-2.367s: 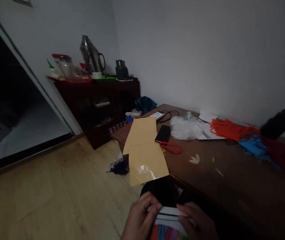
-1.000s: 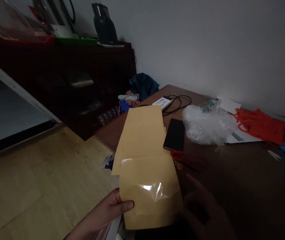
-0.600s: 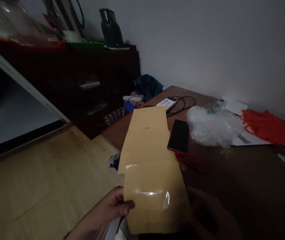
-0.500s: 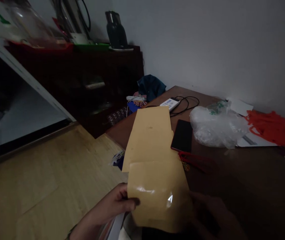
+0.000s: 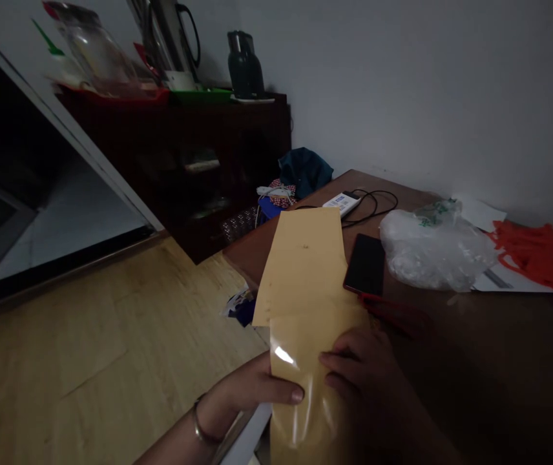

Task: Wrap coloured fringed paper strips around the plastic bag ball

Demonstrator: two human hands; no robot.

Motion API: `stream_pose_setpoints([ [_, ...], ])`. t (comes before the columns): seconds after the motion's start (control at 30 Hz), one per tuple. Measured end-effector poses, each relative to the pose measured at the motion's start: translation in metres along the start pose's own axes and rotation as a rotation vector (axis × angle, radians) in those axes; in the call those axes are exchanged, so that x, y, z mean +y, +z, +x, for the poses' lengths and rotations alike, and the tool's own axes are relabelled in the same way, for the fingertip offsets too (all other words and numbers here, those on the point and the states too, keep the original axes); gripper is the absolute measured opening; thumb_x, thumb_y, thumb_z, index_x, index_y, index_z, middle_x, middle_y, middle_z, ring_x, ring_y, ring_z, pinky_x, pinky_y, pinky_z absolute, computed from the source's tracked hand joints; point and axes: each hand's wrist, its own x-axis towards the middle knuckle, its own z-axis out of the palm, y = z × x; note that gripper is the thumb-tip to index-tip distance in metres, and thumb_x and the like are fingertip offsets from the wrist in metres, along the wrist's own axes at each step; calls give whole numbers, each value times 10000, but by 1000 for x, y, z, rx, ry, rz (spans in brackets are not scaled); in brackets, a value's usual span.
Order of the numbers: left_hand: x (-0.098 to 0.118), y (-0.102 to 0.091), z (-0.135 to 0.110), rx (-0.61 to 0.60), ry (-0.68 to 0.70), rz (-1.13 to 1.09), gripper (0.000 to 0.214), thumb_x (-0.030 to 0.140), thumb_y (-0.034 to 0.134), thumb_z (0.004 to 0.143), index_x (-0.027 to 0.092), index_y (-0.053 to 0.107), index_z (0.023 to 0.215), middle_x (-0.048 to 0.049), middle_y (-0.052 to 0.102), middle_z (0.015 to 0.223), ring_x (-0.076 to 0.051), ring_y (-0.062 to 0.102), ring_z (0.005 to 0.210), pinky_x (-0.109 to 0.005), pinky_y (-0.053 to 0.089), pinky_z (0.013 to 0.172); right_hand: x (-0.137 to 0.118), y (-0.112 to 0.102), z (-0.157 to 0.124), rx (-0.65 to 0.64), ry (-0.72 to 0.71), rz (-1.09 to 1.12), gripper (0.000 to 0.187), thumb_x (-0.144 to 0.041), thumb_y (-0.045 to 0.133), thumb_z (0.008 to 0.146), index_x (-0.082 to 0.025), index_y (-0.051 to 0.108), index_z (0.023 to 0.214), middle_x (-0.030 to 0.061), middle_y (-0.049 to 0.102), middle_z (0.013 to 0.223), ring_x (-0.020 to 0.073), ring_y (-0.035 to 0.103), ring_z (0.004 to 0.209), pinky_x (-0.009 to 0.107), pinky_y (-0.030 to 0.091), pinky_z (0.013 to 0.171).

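I hold a shiny brown paper envelope (image 5: pixel 300 387) at the near edge of the dark wooden table (image 5: pixel 475 349). My left hand (image 5: pixel 252 391) grips its left edge, thumb on top. My right hand (image 5: pixel 364 374) lies over its right side with the fingers curled on the paper. A second brown envelope (image 5: pixel 305 265) lies flat on the table just beyond. A white object (image 5: pixel 245 439) shows under my left wrist; I cannot make out what it is.
A black phone (image 5: pixel 366 263) and red scissors (image 5: pixel 393 310) lie right of the envelopes. Farther right sit a clear plastic bag (image 5: pixel 436 252) and orange paper (image 5: pixel 542 248). A power strip (image 5: pixel 342 203) with cables is behind. A dark cabinet (image 5: pixel 184 161) with kettles stands at the back left.
My left hand took hold of the shiny envelope and pulled it toward me. My right hand has come onto its right side. The view has shifted to the left.
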Motion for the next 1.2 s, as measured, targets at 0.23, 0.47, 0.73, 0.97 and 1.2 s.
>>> stream_pose_setpoints([
  [0.23,-2,-2,7,22,-12,41,416,277,792,648,176,733,1047,-65,743,1017,-276,636,981,-402,448,942,0,-11,0,-46,-6,25,233,-104,614,775,-289,691,895,-41,599,765,118,534,728,321,320,739],
  [0.47,3,-8,13,-32,69,138,539,323,799,651,156,686,1150,-101,693,1183,-320,577,1145,-427,408,1011,0,-15,10,-64,-60,75,170,-156,562,868,-255,672,785,-48,631,690,135,515,716,343,310,783],
  [0.73,3,-6,9,30,81,233,514,277,770,699,177,665,1192,-95,677,1218,-312,572,1157,-437,405,1015,-7,-17,18,-57,-50,110,244,-149,524,882,-205,601,657,-37,587,620,136,482,678,345,291,757],
  [0.97,6,0,6,30,78,177,547,281,769,713,176,635,1233,-111,657,1246,-310,573,1149,-448,393,1021,-6,-14,18,-66,-52,97,216,-113,508,831,-198,554,638,-22,545,615,145,463,670,346,281,742],
  [1.2,4,3,5,51,75,162,449,290,778,710,154,695,1129,-92,729,1070,-273,617,1020,-428,414,990,-7,-14,14,-139,34,79,175,-82,530,801,-192,529,665,-27,539,688,138,458,691,334,270,762],
])
